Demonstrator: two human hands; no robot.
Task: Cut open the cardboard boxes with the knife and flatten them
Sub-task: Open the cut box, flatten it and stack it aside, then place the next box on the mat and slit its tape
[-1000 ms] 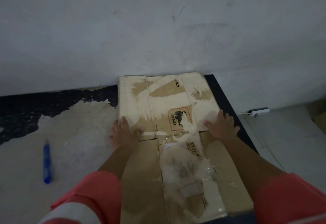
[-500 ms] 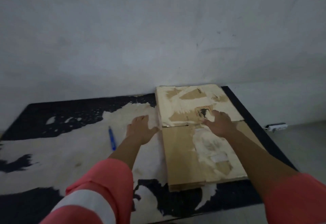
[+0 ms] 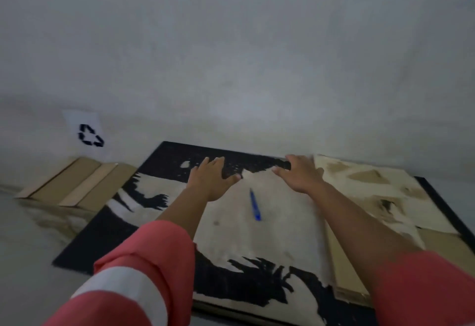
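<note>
A flattened cardboard box (image 3: 370, 197), pale with torn patches, lies on the right part of a black and white mat (image 3: 180, 156). A blue knife (image 3: 255, 205) lies on the mat's white middle, between my two arms. My left hand (image 3: 210, 179) is over the mat's far part, fingers spread and straight, holding nothing. My right hand (image 3: 300, 174) is just left of the flattened box's far left corner, fingers straight, holding nothing.
More flat cardboard (image 3: 77, 184) lies on the floor at the left by the wall, under a white sheet with a recycling sign (image 3: 88, 135). A grey wall runs close behind the mat. Pale floor surrounds the mat at the left and front.
The view has swung left, so the flattened box now sits at the right. Both hands have come off the cardboard and moved left over the mat, either side of the knife.
</note>
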